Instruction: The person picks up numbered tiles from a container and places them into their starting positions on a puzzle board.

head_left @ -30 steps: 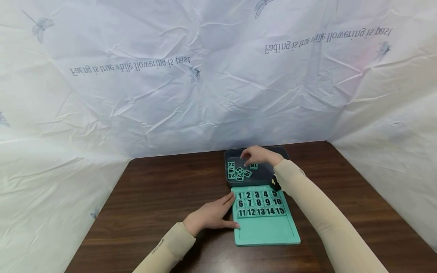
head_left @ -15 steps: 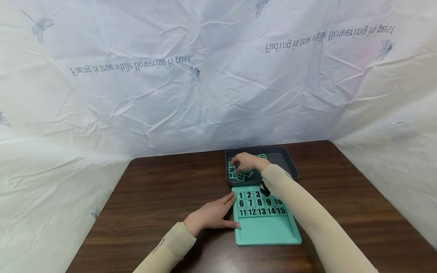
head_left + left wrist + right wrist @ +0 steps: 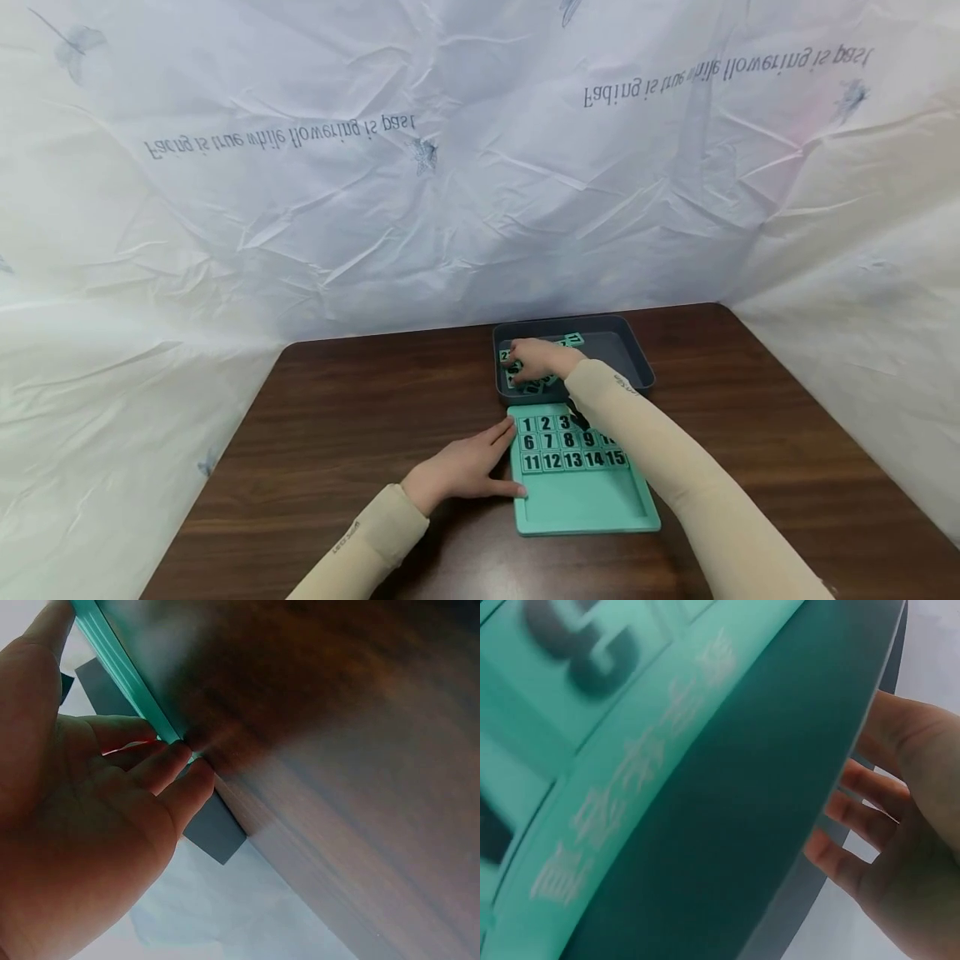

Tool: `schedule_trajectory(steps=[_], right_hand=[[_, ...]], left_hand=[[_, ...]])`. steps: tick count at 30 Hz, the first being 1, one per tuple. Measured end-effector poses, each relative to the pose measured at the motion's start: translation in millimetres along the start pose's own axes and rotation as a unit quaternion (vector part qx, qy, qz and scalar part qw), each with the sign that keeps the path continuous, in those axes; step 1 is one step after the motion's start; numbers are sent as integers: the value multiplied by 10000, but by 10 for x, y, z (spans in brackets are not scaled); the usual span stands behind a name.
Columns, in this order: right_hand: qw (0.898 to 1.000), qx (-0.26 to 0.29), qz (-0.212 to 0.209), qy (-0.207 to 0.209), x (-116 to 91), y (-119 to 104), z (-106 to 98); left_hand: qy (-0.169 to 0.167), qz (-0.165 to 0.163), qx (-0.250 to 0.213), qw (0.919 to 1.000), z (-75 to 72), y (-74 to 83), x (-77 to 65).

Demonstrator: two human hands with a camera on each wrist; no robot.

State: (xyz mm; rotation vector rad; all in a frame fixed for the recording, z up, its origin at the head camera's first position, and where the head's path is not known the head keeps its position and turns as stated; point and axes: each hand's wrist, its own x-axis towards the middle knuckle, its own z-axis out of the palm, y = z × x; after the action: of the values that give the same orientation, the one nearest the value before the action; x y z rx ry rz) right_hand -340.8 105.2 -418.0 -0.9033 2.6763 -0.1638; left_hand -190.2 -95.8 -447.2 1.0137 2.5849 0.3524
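My left hand (image 3: 457,469) rests at the left edge of a mint-green number board (image 3: 585,504), fingers extended and thumb on the rim. The left wrist view shows its fingertips touching the board's side (image 3: 127,679). Number tiles 1 to 15 fill the board's upper rows, some behind the right sleeve. My right hand (image 3: 542,358) reaches into a dark grey tray (image 3: 618,358), thumb and fingers bent around a small tile at its left side. Whether they pinch it cannot be seen; in the right wrist view the tray wall (image 3: 727,787) hides the fingertips.
Several loose number tiles lie in the tray, partly under the right hand; a tile marked 17 (image 3: 573,339) lies near its back. The tray stands just behind the board on a brown wooden table (image 3: 360,408). White printed sheeting (image 3: 450,225) hangs behind and beside the table.
My right hand has moved left and down within the tray to the tiles on its left side, uncovering the 17 tile. My left hand stays at the board's edge.
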Motion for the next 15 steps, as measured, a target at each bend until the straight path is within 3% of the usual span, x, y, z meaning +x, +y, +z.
schedule_trajectory(steps=[6,15], right_hand=[[9998,160,-60,-38,-160,146,-34],[9980,565,-13,268,-277,389,-6]], left_hand=[[39,-35,54,10000,10,0,-1],[75,-23,39,10000,23,-14,10]])
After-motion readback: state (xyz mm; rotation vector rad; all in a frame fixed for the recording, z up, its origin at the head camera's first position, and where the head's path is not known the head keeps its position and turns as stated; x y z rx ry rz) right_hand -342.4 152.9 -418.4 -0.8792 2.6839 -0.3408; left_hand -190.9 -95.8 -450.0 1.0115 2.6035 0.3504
